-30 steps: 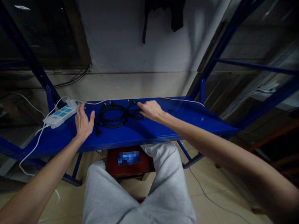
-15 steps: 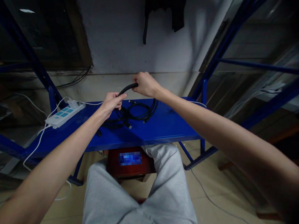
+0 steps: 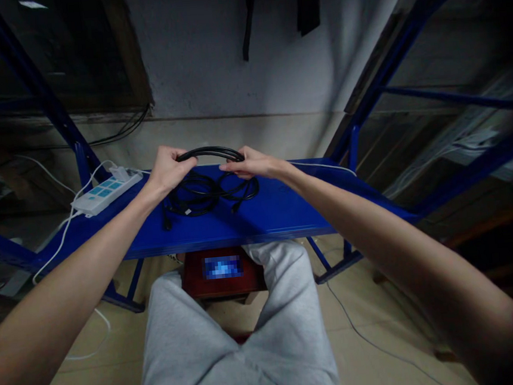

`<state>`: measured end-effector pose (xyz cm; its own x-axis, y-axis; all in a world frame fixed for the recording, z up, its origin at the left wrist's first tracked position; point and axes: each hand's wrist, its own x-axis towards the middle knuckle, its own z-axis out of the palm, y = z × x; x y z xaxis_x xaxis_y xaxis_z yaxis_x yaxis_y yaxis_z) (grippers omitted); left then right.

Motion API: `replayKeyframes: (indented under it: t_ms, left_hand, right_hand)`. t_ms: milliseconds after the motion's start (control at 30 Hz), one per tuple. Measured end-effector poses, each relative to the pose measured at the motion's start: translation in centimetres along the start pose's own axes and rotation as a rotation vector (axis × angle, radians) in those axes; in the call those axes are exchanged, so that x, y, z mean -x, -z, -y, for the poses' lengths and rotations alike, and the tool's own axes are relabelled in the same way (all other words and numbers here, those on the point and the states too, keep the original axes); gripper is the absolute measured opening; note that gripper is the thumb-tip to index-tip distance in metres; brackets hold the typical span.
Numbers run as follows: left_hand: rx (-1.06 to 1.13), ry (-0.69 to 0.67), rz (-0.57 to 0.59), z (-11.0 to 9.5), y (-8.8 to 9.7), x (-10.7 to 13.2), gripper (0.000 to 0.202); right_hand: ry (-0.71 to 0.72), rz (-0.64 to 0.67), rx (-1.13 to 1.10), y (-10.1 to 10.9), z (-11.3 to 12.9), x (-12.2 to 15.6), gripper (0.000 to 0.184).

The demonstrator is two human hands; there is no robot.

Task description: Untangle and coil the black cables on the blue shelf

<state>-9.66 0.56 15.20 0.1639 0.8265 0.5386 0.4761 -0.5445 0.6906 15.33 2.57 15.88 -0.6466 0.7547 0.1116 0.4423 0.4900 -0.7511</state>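
Black cable bundle (image 3: 210, 151), arched above the blue table (image 3: 281, 217); fingers of left hand (image 3: 167, 167) and right hand (image 3: 258, 162) closed round either side. Risk: slackened pinch, strands springing apart. Beneath: black cable coils (image 3: 215, 193), overlapping, apt to snag. Farther left: white power strip (image 3: 104, 195), open to knocks.

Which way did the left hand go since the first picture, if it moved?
Yes, it moved: the left hand went rightward, away from the white power strip, and now holds the black cable.
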Motion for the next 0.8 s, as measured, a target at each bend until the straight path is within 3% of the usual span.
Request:
replayKeyframes:
  t_ms: [167, 300, 400, 500, 633, 800]
  left_hand:
    - [-0.497, -0.449, 0.100, 1.0, 0.8, 0.0, 0.041]
    - [-0.853, -0.644, 0.406, 2.4, -0.1, 1.2, 0.039]
    - [-0.999, -0.673, 0.632, 3.5, -1.8, 2.2, 0.030]
    - [-1.038, -0.664, 0.735, 4.6, -3.5, 2.6, 0.030]
    - [-0.998, -0.629, 0.739, 6.0, -4.8, 2.6, 0.040]
    - [-0.923, -0.624, 0.665, 7.7, -5.2, 3.1, 0.025]
  right_hand:
    - [0.121, -0.082, 0.477, -0.5, -0.4, 0.1, 0.034]
    - [0.141, 0.043, 0.967, -1.4, -2.6, 0.7, 0.026]
    - [0.125, 0.171, 1.200, -2.8, -5.1, 0.8, 0.029]
    - [0.080, 0.222, 1.257, -4.1, -7.3, 0.6, 0.025]
    - [0.044, 0.161, 1.215, -5.0, -8.9, 0.7, 0.027]
    - [0.110, 0.091, 1.191, -5.0, -10.0, 1.0, 0.036]
